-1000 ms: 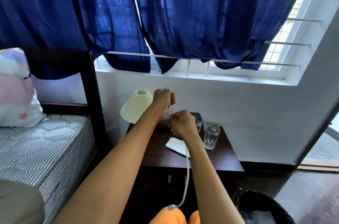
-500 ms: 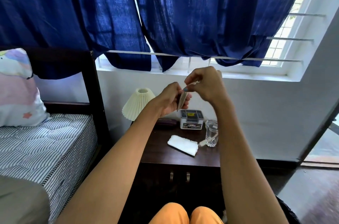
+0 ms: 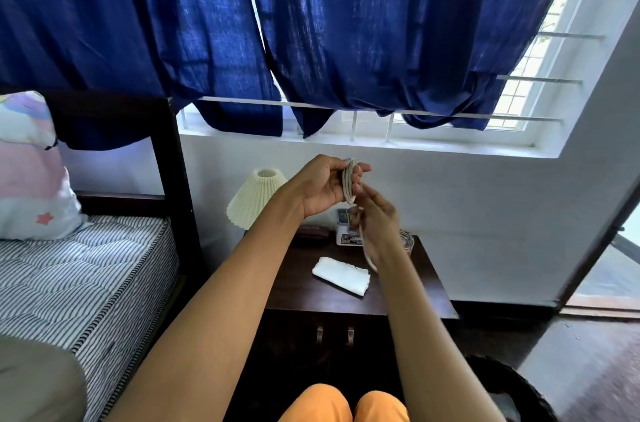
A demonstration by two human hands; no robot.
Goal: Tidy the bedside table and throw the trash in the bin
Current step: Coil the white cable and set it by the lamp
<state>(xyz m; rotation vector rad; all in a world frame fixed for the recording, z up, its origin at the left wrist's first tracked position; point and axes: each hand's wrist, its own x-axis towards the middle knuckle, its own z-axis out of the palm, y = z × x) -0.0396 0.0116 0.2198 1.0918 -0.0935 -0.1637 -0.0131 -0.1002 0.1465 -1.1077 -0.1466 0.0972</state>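
Note:
My left hand (image 3: 322, 184) holds a coiled white cable (image 3: 349, 181) above the dark bedside table (image 3: 301, 293). Just below it, my right hand (image 3: 377, 224) grips the loose end of the same cable, which runs down past my wrist. On the table lie a folded white cloth (image 3: 341, 275), a small white box (image 3: 346, 229) and a dark case (image 3: 313, 233). A glass (image 3: 408, 241) is mostly hidden behind my right hand. The rim of a black bin (image 3: 519, 390) shows at the bottom right.
A cream pleated lamp (image 3: 254, 202) stands at the table's back left. A bed with a striped mattress (image 3: 79, 276) and a pillow (image 3: 31, 172) is on the left. Blue curtains (image 3: 311, 23) hang over the barred window. A doorway opens at the right.
My right hand has dropped from above the coil to below it, drawing the cable end down. More loops lie in my left hand, and the dangling length is shorter.

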